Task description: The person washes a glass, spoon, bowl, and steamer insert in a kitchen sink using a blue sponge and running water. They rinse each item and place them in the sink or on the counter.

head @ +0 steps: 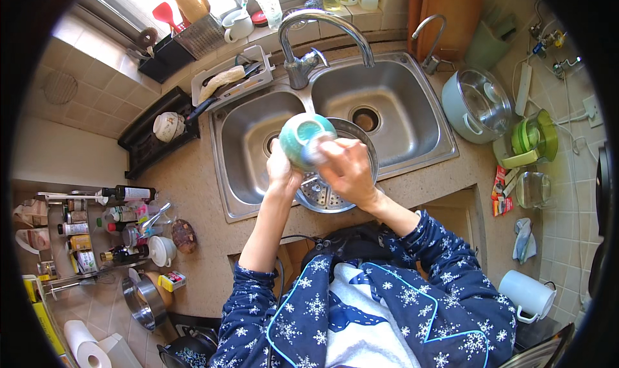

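A turquoise bowl (295, 135) is held over the sink, its foot ring facing up toward me. My left hand (283, 169) grips it from the left side and below. My right hand (346, 169) presses a small bluish-white pad (312, 152) against the bowl's outside; motion blur hides whether it is a sponge or a cloth. Under both hands a round steel pan with a perforated steamer plate (325, 196) rests across the front of the double steel sink (406, 148). The chrome faucet (298, 68) arches above the right basin.
Left of the sink stand a plastic rack (263, 80) with utensils and a black rack (140, 148) holding a patterned bowl (168, 126). Bottles and a white lidded pot (162, 251) crowd the far left. On the right are a pale pot (459, 106) and a green plastic basket (544, 136).
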A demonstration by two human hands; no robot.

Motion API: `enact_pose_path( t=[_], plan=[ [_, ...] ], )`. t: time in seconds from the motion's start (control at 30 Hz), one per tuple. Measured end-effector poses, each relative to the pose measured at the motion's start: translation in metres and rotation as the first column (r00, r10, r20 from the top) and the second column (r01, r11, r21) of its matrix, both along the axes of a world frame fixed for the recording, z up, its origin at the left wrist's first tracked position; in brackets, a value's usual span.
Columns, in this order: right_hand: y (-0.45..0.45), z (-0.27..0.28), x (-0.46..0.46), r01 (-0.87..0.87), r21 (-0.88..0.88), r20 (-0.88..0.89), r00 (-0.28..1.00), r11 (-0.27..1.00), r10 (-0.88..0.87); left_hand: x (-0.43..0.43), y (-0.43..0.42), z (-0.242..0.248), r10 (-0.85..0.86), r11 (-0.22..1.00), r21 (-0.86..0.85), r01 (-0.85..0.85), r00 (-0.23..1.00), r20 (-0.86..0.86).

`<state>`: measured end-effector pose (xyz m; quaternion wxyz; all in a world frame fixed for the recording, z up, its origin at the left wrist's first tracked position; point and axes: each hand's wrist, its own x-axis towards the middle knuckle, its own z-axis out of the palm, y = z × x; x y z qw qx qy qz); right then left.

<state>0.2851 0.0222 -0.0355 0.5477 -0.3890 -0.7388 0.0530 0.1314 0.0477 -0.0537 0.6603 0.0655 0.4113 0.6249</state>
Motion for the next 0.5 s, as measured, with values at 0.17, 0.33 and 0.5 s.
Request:
enact_pose_path(
  t=[0.17, 0.33, 0.5],
  plan=[
    [0.041, -0.014, 0.019, -0.422, -0.739, -0.582, 0.792, 0.525, -0.183, 0.002, -0.012, 0.013, 0.122, 0.969, 0.242, 0.05, 0.754, -0.645],
    [0.058, -0.003, 0.041, -0.855, -0.477, -0.822, 0.516, -0.206, -0.239, 0.004, -0.023, 0.024, 0.648, 0.632, 0.624, 0.459, 0.128, -0.751],
    [0.045, 0.004, 0.048, -0.907, -0.391, -0.902, 0.411, -0.157, -0.132, 0.008, -0.028, 0.027, 0.613, 0.702, 0.595, 0.391, 0.094, -0.784]
  ],
)
